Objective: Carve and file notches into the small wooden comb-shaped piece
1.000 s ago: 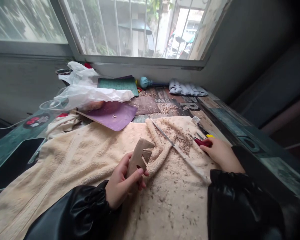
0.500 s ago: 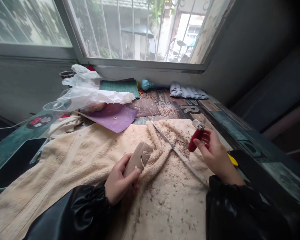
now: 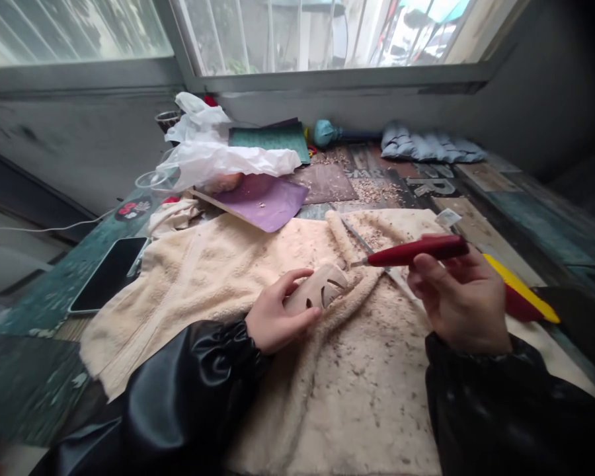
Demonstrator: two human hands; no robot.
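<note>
My left hand [image 3: 285, 312] is closed around a carved piece of wood [image 3: 327, 283], pale brown with dark slots cut into its face. My right hand [image 3: 459, 297] grips a red-handled carving knife [image 3: 416, 250] by its handle. Its short metal tip points left, just above the wood's upper right end; whether it touches cannot be told. Beneath both hands lies a cream fleece cloth [image 3: 213, 264], sprinkled with wood shavings. A long thin metal tool [image 3: 357, 236] rests across the cloth, partly hidden behind the red knife and my right hand.
Left of the cloth lies a phone [image 3: 109, 274]. Behind it are a white plastic bag [image 3: 238, 160], a purple sheet [image 3: 272, 201] and a green mat [image 3: 270, 142]. A grey padded bundle [image 3: 431, 144] sits below the window. A yellow-and-red object [image 3: 523, 291] lies beside my right hand.
The view has tilted down and shifted left. My right hand has swung the red knife from upright to nearly level, tip toward the wood. My left hand keeps its hold on the wood.
</note>
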